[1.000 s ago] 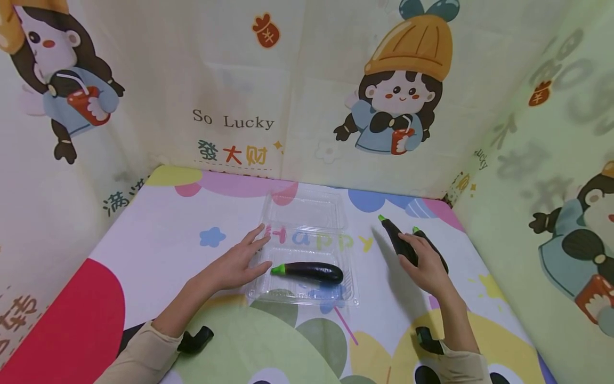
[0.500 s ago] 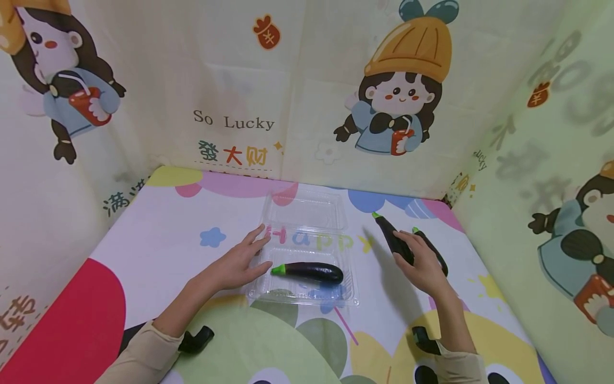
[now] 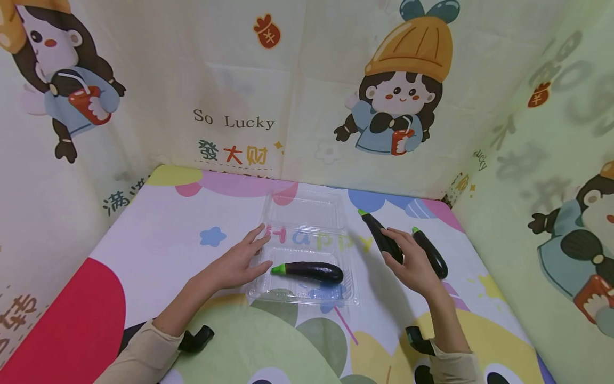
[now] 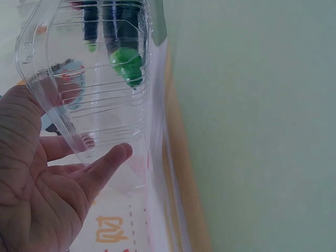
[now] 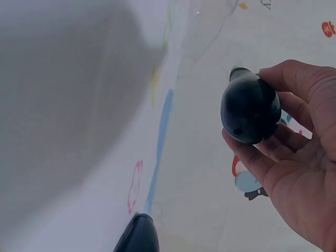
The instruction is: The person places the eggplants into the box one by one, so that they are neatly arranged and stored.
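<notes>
My right hand (image 3: 414, 266) grips a dark eggplant (image 3: 379, 234) with a green stem end, held at a slant above the table. In the right wrist view the thumb and fingers close round this eggplant (image 5: 251, 107), whose rounded end faces the camera. A clear plastic box (image 3: 352, 298) lies with its lid (image 3: 307, 210) folded back. Inside its tray, another eggplant (image 3: 314, 272) rests crosswise, stem to the left. My left hand (image 3: 237, 264), fingers spread, rests at the left edge of the box, also visible in the left wrist view around the plastic wall (image 4: 58, 115).
A third eggplant (image 3: 430, 255) lies on the table to the right of my right hand. The table's printed cloth (image 3: 172, 250) reaches back to a cartoon-patterned curtain wall (image 3: 307, 133), with similar walls on both sides.
My right hand has moved left with the gripped eggplant, away from the one lying at the right and closer to the box. The left hand and the box have stayed put.
</notes>
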### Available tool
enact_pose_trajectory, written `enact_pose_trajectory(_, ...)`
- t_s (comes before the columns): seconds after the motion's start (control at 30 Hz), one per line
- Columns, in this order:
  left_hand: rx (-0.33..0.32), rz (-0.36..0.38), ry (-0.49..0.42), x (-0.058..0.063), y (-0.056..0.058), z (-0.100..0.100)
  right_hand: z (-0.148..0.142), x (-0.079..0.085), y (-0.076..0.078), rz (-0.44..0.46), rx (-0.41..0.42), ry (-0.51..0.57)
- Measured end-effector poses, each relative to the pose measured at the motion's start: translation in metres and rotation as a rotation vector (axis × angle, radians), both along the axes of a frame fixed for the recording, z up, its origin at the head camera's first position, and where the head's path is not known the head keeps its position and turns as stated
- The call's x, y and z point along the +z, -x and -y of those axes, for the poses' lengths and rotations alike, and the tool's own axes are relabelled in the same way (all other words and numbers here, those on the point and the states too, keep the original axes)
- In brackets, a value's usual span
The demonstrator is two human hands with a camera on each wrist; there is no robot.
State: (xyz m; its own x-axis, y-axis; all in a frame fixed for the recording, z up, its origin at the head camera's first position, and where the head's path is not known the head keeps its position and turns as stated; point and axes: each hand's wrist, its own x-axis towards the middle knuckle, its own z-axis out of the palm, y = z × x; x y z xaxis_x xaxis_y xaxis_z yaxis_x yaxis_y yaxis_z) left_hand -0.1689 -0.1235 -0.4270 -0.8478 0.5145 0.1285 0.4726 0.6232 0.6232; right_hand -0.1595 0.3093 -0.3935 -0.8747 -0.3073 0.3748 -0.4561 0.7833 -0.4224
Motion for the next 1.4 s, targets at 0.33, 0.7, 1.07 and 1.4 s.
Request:
enact_pose_trajectory(0.33, 0.005, 0.006, 0.007, -0.001, 0.0, 0.0, 0.009, 0.003, -0.001, 0.002, 0.029, 0.0)
enact_pose_trajectory(0.7, 0.005, -0.01, 0.012, 0.001, 0.0, 0.001, 0.017, 0.003, 0.0, -0.011, 0.066, 0.004)
enact_pose_trajectory(1.07, 0.004, -0.007, 0.011, 0.001, 0.0, 0.001, 0.027, 0.006, -0.001, -0.008, 0.109, 0.03)
enact_pose_trajectory(1.4, -0.002, -0.003, 0.007, 0.001, 0.0, 0.0, 0.034, 0.004, -0.002, -0.006, 0.126, 0.037)
